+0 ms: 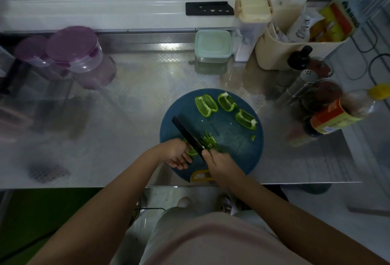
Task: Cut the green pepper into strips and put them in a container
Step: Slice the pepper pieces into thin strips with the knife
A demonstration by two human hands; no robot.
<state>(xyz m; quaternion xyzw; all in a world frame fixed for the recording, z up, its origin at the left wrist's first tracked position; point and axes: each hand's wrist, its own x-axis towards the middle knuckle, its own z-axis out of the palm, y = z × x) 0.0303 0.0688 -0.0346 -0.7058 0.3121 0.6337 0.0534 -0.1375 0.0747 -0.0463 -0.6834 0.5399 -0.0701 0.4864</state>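
A round blue cutting board (236, 138) lies near the counter's front edge. Three green pepper quarters lie at its far side: one (206, 104), one (226, 101) and one (246, 119). My left hand (176, 155) holds down a pepper piece (191, 151) with curled fingers. My right hand (219, 162) grips the handle of a black knife (187, 132), whose blade points away to the left beside that piece. Thin cut strips (209, 141) are heaped right of the blade. A small scrap (252, 137) lies alone.
A lidded pale green container (212, 46) stands at the back of the steel counter (126, 117). Purple-lidded jars (73, 53) are at the left. Bottles, a shaker (306, 79) and a beige bin (295, 39) crowd the right.
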